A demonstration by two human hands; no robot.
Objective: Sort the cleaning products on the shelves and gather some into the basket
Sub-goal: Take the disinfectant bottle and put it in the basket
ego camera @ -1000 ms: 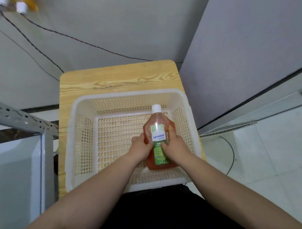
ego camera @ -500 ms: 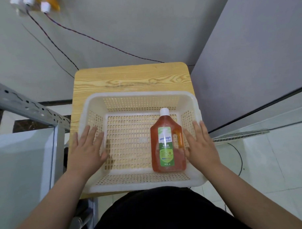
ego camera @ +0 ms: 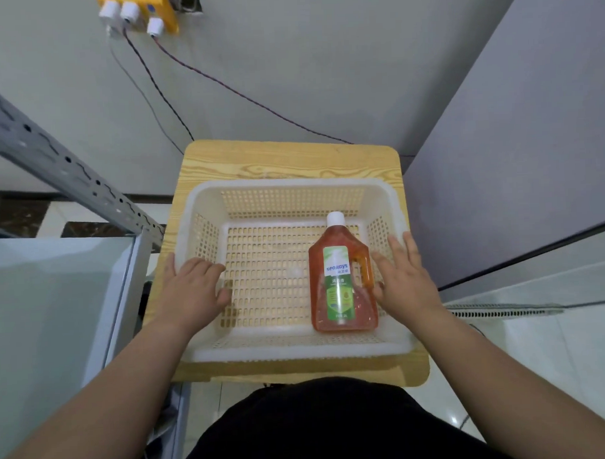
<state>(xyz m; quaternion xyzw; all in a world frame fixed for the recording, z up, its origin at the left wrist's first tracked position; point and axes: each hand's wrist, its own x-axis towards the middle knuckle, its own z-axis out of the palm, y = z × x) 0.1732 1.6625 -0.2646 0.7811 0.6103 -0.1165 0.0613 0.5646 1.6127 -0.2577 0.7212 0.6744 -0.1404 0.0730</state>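
Centre frame, on wooden table [ego camera: 285,157]: white basket [ego camera: 285,183] with orange bottle [ego camera: 337,283] lying flat at its right side, cap toward top of frame. Left hand [ego camera: 190,295] hooked over left rim, fingers bent; right hand [ego camera: 405,280] flat, fingers spread, at right rim. Likely risk on lifting: lopsided hold, basket tipping, bottle sliding.

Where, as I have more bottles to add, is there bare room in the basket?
In the basket, the floor is bare from the left wall to the orange bottle. The right side is crowded: the bottle lies beside the right hand. The left hand grips the left rim.
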